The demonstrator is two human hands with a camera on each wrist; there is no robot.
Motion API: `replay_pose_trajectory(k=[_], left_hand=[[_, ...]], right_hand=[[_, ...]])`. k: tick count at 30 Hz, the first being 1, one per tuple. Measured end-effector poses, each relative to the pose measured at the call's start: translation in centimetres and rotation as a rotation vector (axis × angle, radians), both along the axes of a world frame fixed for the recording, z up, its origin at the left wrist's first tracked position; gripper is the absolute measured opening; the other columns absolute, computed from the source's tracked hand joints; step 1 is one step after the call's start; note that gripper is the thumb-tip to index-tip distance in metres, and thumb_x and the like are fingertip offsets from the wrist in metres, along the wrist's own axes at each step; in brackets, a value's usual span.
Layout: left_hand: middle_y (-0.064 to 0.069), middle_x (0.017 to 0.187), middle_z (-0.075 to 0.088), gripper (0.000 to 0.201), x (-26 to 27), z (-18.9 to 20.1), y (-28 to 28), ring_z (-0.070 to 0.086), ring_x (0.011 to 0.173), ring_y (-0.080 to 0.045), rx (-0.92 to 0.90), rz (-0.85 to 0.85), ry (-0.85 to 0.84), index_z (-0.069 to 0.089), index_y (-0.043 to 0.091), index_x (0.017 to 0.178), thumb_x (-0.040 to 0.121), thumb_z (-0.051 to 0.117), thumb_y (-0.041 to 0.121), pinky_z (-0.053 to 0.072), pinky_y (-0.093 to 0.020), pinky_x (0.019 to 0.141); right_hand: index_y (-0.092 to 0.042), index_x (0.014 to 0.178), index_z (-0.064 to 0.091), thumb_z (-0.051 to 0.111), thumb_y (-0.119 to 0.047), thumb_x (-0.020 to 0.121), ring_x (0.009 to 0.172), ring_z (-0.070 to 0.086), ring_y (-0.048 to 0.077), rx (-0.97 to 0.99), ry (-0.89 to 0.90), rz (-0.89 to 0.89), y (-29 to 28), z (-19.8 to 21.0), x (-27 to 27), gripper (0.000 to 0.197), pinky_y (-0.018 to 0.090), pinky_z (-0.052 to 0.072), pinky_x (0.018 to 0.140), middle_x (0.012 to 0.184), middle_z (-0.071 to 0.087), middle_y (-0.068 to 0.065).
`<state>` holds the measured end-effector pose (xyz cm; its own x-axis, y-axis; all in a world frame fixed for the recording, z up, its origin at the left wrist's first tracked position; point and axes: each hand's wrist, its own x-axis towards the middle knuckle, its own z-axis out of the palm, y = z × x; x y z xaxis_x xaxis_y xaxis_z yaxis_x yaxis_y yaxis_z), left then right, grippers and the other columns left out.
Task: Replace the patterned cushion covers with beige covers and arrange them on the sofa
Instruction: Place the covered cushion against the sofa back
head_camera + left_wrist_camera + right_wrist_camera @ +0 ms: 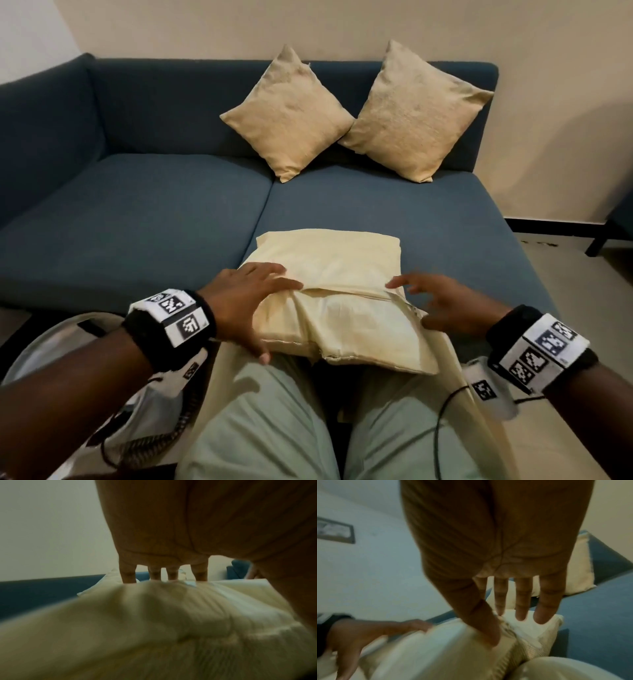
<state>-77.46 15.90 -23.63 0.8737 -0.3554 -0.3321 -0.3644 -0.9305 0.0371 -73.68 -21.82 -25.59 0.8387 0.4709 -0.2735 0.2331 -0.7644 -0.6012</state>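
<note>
A cushion in a beige cover (337, 274) lies flat on the blue sofa (137, 219) seat, its near end over my knees, the cover's open flap bunched there. My left hand (250, 294) lies flat on its left side, fingers straight and pressing the fabric (154, 615). At the cover's right edge my right hand (442, 301) hovers with fingers (521, 609) spread and straight; its thumb touches the seam (508, 630). Two beige cushions (291, 116) (414, 109) stand on their corners against the backrest.
A white bag or cloth with dark trim (113, 394) sits on the floor at my left. A dark furniture leg (603, 236) stands at the right beyond the sofa. A framed picture (334, 530) hangs on the wall.
</note>
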Motion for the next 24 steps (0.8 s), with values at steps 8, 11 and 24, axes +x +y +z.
replay_pose_trajectory(k=[8, 11, 24], left_hand=[[0.001, 0.157, 0.025, 0.106, -0.9, -3.5, 3.2, 0.048, 0.133, -0.031, -0.273, 0.235, -0.109, -0.005, 0.064, 0.147, 0.083, 0.068, 0.021, 0.047, -0.044, 0.101], [0.004, 0.153, 0.043, 0.084, -0.1, -3.0, 3.5, 0.045, 0.138, -0.023, -0.358, 0.264, -0.164, 0.021, 0.048, 0.154, 0.086, 0.065, 0.023, 0.041, -0.043, 0.108], [0.010, 0.118, 0.067, 0.076, 8.4, 4.8, 3.8, 0.065, 0.108, -0.004, -1.198, 0.467, -0.368, 0.056, 0.027, 0.128, 0.064, 0.083, 0.059, 0.055, -0.028, 0.087]], right_hand=[[-0.063, 0.148, 0.018, 0.057, 0.011, 0.080, 0.149, 0.009, -0.007, -0.225, -0.069, 0.294, 0.7, -2.4, 0.0, 0.108, 0.007, 0.008, 0.114, 0.161, -0.001, -0.035], [-0.070, 0.144, 0.015, 0.060, 0.008, 0.082, 0.148, 0.006, -0.011, -0.204, -0.077, 0.297, -0.7, -2.5, 0.6, 0.110, 0.009, 0.007, 0.115, 0.157, -0.002, -0.043], [-0.038, 0.098, 0.069, 0.067, -0.062, 0.086, 0.101, 0.066, 0.024, 0.907, -0.291, -0.555, 3.6, 2.4, 9.5, 0.028, 0.053, 0.052, 0.095, 0.098, 0.071, -0.004]])
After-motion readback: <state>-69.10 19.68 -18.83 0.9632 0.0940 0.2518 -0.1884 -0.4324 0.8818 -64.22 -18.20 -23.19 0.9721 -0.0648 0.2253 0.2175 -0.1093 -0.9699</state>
